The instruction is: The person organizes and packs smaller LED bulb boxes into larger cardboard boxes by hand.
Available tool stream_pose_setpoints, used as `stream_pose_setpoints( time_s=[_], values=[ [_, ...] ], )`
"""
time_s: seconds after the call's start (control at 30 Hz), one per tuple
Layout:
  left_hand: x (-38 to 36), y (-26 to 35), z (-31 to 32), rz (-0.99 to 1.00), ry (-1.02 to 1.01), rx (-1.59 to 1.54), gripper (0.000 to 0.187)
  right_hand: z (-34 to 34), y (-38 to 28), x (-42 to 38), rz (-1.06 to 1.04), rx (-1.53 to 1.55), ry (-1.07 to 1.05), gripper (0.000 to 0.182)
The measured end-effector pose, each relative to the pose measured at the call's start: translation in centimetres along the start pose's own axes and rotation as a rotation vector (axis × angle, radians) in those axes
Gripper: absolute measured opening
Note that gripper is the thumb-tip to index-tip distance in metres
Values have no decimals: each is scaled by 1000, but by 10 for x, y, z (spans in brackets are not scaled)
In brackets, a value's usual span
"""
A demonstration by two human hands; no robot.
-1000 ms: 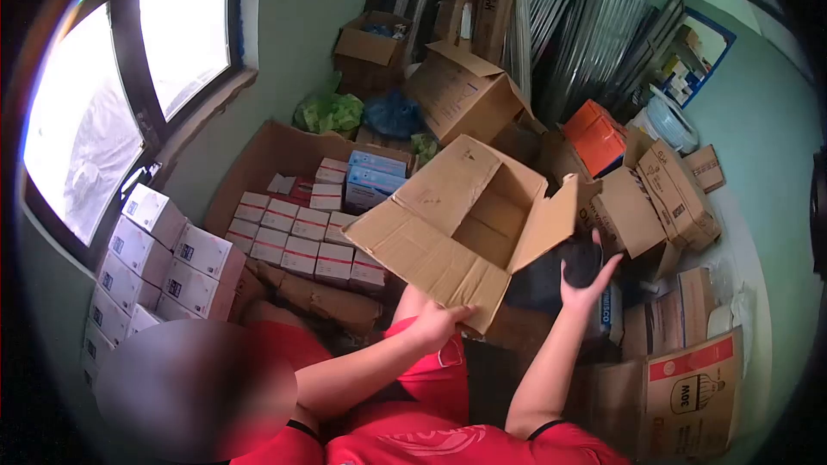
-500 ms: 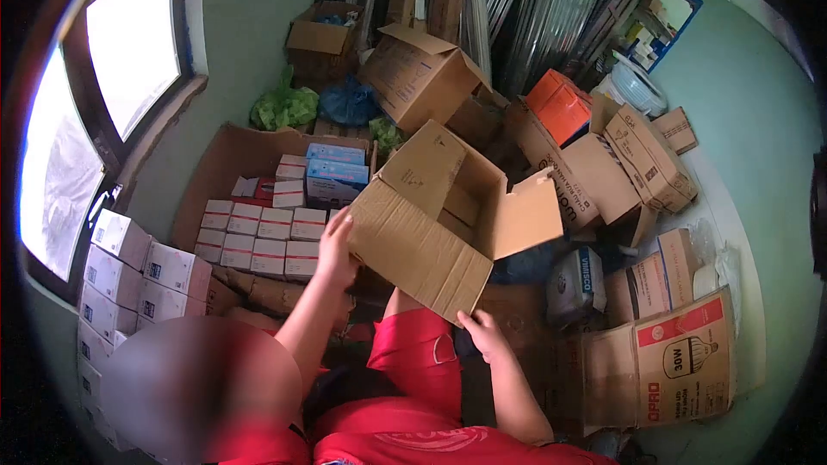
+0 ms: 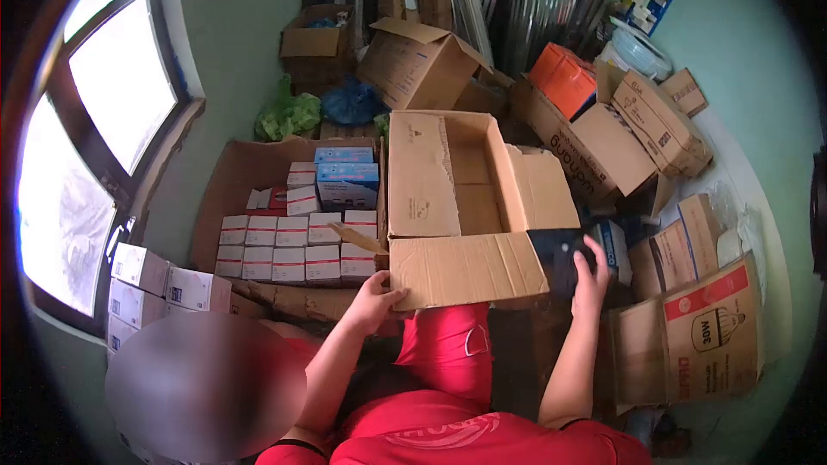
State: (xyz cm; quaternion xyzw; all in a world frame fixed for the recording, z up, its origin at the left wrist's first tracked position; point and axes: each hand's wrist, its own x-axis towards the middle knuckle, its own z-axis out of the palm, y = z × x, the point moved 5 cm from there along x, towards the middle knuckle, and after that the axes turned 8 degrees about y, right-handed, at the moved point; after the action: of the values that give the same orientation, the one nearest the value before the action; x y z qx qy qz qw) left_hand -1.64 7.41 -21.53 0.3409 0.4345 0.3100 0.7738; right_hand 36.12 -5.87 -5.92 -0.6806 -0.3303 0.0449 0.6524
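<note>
An open, empty-looking cardboard box is in front of me, its flaps spread out. My left hand grips the lower left corner of its near flap, thumb on top. My right hand is off the box, to the right of the near flap, with its fingers apart and nothing in them. A dark area lies between that hand and the flap. Left of the box, a large carton holds rows of small white boxes and blue boxes.
White boxes are stacked by the window. Behind stand a tilted carton, green and blue bags and metal profiles. At right are an orange box, several cartons and a flattened 30W carton.
The box has turned and now lies squarer to me, slightly further right. My right hand has let go of its near flap and moved up and right. My left hand has moved down and right.
</note>
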Motion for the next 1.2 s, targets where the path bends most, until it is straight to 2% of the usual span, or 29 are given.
stream_pose_setpoints(
  time_s=[0.07, 0.1, 0.13, 0.17, 0.2, 0.23, 0.27, 0.3, 0.37, 0.4, 0.43, 0.47, 0.5, 0.57, 0.63, 0.67, 0.7, 0.73, 0.77, 0.8, 0.83, 0.87, 0.9, 0.97, 1.03, 1.1, 1.17, 1.2],
  values=[
    [-8, 7, 19, 20, 12, 17, 44, 38, -27, -17, -159, -84, -178, 41],
    [-6, 4, 25, 51, -13, -15, 43, 63, -18, -26, -97, -247, -328, 43],
    [3, -6, 26, 67, -34, 2, 42, 94, -15, -41, -122, -488, -482, 48],
    [9, -11, 28, 87, -62, 28, 42, 130, 67, -59, -131, -453, -575, 52],
    [0, -1, 40, 71, -56, 55, 42, 147, 50, -83, -365, -735, -434, 54],
    [6, -5, 42, 174, -53, 47, 42, 152, 29, -83, -285, -778, -466, 55],
    [5, -5, 47, 206, -82, 89, 42, 161, 27, -80, -208, -667, -593, 54],
    [5, 0, 54, 237, -106, 126, 42, 172, 23, -86, -287, -550, -603, 48],
    [1, -7, 59, 127, -90, 171, 41, 202, 16, -116, -373, -254, -772, 39],
    [27, -36, 47, 98, -215, 152, 42, 211, 3, -133, -424, -327, -855, 35],
    [20, -34, 52, 224, -181, 212, 40, 215, -7, -147, -478, -404, -939, 32],
    [15, -32, 53, 198, -189, 173, 39, 218, -2, -157, -592, -467, -855, 30],
    [11, -29, 52, 173, -197, 136, 38, 217, 0, -160, -569, -465, -811, 30],
    [9, -38, 45, 36, -342, -14, 45, 205, 5, -160, -585, -526, -690, 28],
    [14, -51, 39, 63, -295, 70, 50, 184, -2, -145, -618, -634, -628, 24],
    [8, -48, 44, 34, -275, 48, 52, 177, 9, -131, -445, -695, -701, 28],
    [5, -43, 45, 29, -263, 56, 52, 166, 13, -113, -398, -684, -687, 28],
    [2, -39, 45, 23, -254, 61, 52, 153, 28, -95, -456, -723, -524, 26],
    [1, -36, 44, 15, -244, 60, 52, 133, 23, -68, -376, -767, -527, 25],
    [1, -34, 41, 28, -257, 65, 50, 120, 62, -43, -210, -682, -420, 26],
    [-3, -29, 39, 27, -247, 61, 50, 93, 53, -20, -155, -830, -414, 28],
    [-9, -22, 41, 28, -237, 58, 49, 76, 101, 6, -91, -819, -364, 30],
    [-10, -16, 42, 34, -232, 52, 48, 53, 103, 14, 113, -641, -298, 33],
    [-5, -13, 41, 49, -230, 60, 46, 43, 120, 4, 142, -442, -307, 35],
    [-5, -9, 41, 55, -227, 70, 45, 52, 94, -38, 9, -563, -251, 36],
    [-5, -5, 46, 78, -230, 84, 47, 73, 69, -85, -214, -502, -314, 37],
    [-23, 6, 68, 92, -170, 116, 49, 89, 50, -115, -330, -537, -315, 39],
    [-25, 12, 76, 143, -112, 139, 59, 94, 38, -120, -311, -420, -355, 41]
  ],
)
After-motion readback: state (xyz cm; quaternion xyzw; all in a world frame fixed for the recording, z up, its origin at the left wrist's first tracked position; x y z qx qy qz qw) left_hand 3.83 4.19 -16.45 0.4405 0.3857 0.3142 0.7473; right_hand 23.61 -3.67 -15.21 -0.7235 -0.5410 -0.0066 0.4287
